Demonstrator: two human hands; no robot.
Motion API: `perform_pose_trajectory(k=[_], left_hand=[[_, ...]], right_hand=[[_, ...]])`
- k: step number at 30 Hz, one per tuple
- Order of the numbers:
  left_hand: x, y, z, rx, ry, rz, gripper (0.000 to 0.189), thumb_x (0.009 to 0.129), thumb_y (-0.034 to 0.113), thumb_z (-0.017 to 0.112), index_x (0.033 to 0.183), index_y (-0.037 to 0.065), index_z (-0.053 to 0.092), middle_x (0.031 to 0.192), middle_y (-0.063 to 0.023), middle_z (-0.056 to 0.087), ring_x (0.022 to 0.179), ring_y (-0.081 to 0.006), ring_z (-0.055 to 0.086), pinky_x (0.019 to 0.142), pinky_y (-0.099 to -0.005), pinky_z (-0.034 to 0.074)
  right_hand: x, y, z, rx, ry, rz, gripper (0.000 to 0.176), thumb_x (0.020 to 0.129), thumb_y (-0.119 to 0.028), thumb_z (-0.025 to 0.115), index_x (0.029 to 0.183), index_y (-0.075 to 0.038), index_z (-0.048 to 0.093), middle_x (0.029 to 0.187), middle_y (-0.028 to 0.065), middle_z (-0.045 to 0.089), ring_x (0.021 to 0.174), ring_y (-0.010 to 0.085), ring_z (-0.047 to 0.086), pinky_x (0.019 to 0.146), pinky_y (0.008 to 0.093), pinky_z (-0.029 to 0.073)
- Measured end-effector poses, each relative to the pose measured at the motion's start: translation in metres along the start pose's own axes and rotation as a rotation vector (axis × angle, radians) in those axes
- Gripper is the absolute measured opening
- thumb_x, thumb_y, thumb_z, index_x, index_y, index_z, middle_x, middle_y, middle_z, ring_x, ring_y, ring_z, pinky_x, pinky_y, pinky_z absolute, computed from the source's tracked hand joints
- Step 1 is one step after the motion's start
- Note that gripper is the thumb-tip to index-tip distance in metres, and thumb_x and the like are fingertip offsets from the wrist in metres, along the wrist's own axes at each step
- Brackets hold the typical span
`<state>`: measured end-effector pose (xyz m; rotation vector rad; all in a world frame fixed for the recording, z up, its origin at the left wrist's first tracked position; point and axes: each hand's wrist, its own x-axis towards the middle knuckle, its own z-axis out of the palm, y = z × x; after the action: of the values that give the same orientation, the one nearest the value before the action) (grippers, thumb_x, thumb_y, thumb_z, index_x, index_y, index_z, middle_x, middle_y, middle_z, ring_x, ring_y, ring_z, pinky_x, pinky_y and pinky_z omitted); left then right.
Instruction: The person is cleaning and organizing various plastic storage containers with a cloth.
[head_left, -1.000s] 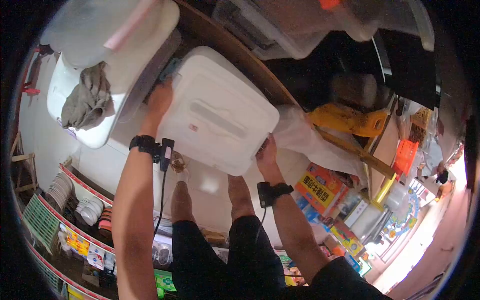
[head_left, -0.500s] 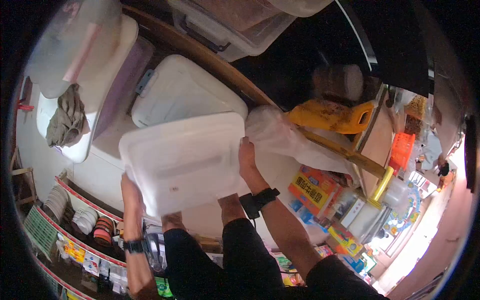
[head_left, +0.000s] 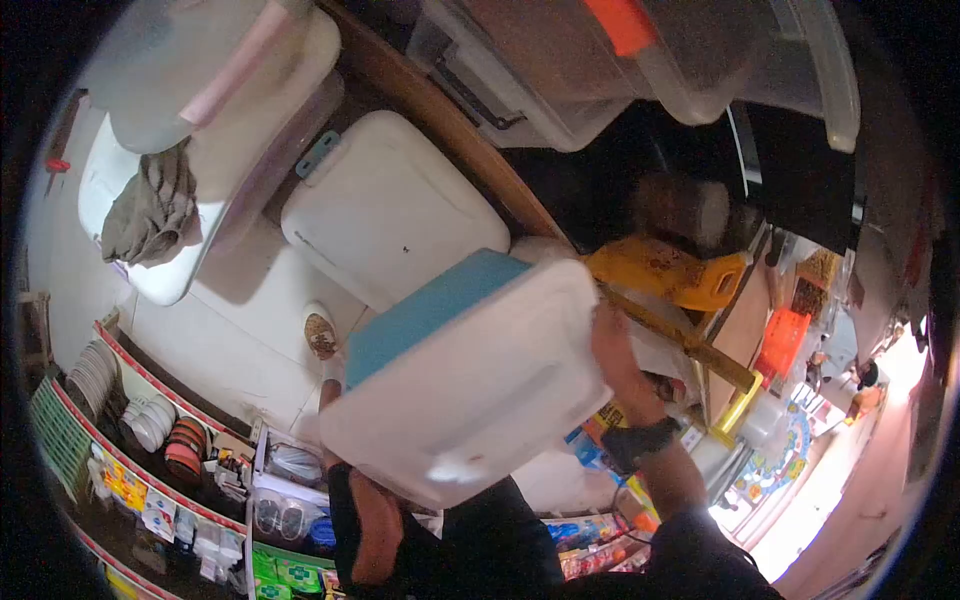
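Note:
I hold a storage box (head_left: 400, 325) with blue-green sides and a white lid (head_left: 470, 390), tilted in front of my legs. My right hand (head_left: 612, 345) is closed on the lid's right end. Below the near left edge, my left hand (head_left: 372, 505) supports the box, its fingers hidden behind it. Just beyond lies another white-lidded box (head_left: 390, 205) with a grey-blue latch (head_left: 318, 155), partly covered by the one I carry.
Grey cloth (head_left: 155, 210) lies on a white lid at left. Shelves with stacked bowls (head_left: 150, 420) stand at lower left. A wooden beam (head_left: 450, 130) crosses behind the boxes, below clear bins (head_left: 520, 90). A yellow container (head_left: 670, 275) sits to the right.
The box in my hands has moved right and tilted, so its blue-green side now shows. More of the box behind it is visible, and a shoe has come into view.

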<state>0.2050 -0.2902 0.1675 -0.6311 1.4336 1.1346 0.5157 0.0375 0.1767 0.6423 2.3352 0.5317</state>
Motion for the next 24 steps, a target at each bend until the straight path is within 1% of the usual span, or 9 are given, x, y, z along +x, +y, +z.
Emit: perform_pose_trajectory(k=[3,4,5,7,10,12,15,21,24], left_hand=[[-0.001,-0.067,-0.011,0.542,-0.088,0.0,0.051,0.107,0.037,0.041,0.144,0.003,0.038,0.143,-0.0137,0.046,0.133,-0.0284,0.044,0.111,-0.0409,0.038],[0.005,-0.108,-0.014,1.041,-0.069,0.068,0.047,0.104,0.033,0.046,0.136,-0.001,0.046,0.133,-0.0155,0.053,0.125,-0.0274,0.05,0.103,-0.0389,0.041],[0.005,-0.142,-0.009,1.537,-0.033,0.128,0.044,0.101,0.028,0.051,0.128,-0.006,0.054,0.123,-0.0174,0.061,0.117,-0.0264,0.055,0.095,-0.0369,0.044],[-0.035,-0.019,0.111,0.143,-0.272,0.279,0.045,0.105,0.032,0.046,0.129,-0.005,0.054,0.121,-0.0152,0.061,0.112,-0.0212,0.056,0.095,-0.0353,0.044],[-0.021,0.008,0.164,0.654,-0.167,0.101,0.052,0.11,0.04,0.031,0.129,-0.002,0.054,0.122,-0.0118,0.06,0.113,-0.0218,0.053,0.1,-0.0389,0.041],[-0.011,0.046,0.223,0.068,-0.08,0.428,0.048,0.106,0.039,0.041,0.132,0.001,0.055,0.112,-0.0124,0.065,0.11,-0.0244,0.058,0.102,-0.0397,0.042],[-0.01,0.039,0.249,0.24,-0.013,0.385,0.04,0.1,0.029,0.048,0.126,0.0,0.055,0.104,-0.0169,0.065,0.104,-0.033,0.06,0.095,-0.0455,0.045],[-0.021,0.083,0.303,0.581,-0.056,0.431,0.026,0.09,0.013,0.057,0.11,-0.004,0.056,0.09,-0.0254,0.064,0.09,-0.0475,0.063,0.078,-0.0559,0.05],[0.056,-0.065,0.315,0.402,-0.279,0.574,0.022,0.093,0.014,0.054,0.107,-0.003,0.055,0.088,-0.0258,0.064,0.085,-0.0464,0.063,0.075,-0.0555,0.05]], right_hand=[[0.004,0.049,-0.013,0.506,-0.104,0.398,0.034,0.088,-0.011,0.052,0.118,0.006,0.055,0.109,0.0247,0.059,0.099,0.0376,0.059,0.093,0.0426,0.047],[-0.003,0.072,-0.003,0.099,-0.491,0.163,0.037,0.091,-0.011,0.05,0.123,0.007,0.052,0.114,0.027,0.059,0.101,0.0395,0.06,0.094,0.0424,0.047],[0.004,0.087,-0.01,0.501,-0.417,0.484,0.038,0.093,-0.012,0.05,0.125,0.007,0.052,0.116,0.0253,0.06,0.106,0.0376,0.059,0.096,0.0419,0.046],[0.005,0.119,0.01,0.914,-0.318,0.774,0.04,0.094,-0.013,0.049,0.128,0.008,0.051,0.119,0.0236,0.06,0.111,0.0358,0.059,0.098,0.0415,0.046],[-0.018,0.169,0.127,1.297,-0.157,0.97,0.043,0.108,-0.029,0.036,0.137,0.0,0.048,0.126,0.0185,0.059,0.117,0.0274,0.056,0.102,0.0358,0.041],[-0.033,0.184,0.203,1.066,0.008,0.797,0.042,0.107,-0.026,0.036,0.137,0.001,0.049,0.128,0.0157,0.06,0.121,0.0274,0.055,0.108,0.0387,0.038],[0.034,0.189,0.047,1.698,0.136,0.991,0.057,0.108,-0.04,0.035,0.15,-0.002,0.034,0.149,0.012,0.043,0.134,0.0228,0.042,0.113,0.0321,0.031],[0.067,0.283,0.161,1.62,0.024,1.027,0.057,0.107,-0.042,0.035,0.144,0.002,0.042,0.14,0.0134,0.051,0.126,0.0243,0.048,0.107,0.0351,0.036],[0.087,0.318,0.197,1.581,-0.023,1.012,0.058,0.106,-0.043,0.036,0.14,0.003,0.046,0.135,0.0141,0.055,0.122,0.0251,0.051,0.104,0.0367,0.039]])
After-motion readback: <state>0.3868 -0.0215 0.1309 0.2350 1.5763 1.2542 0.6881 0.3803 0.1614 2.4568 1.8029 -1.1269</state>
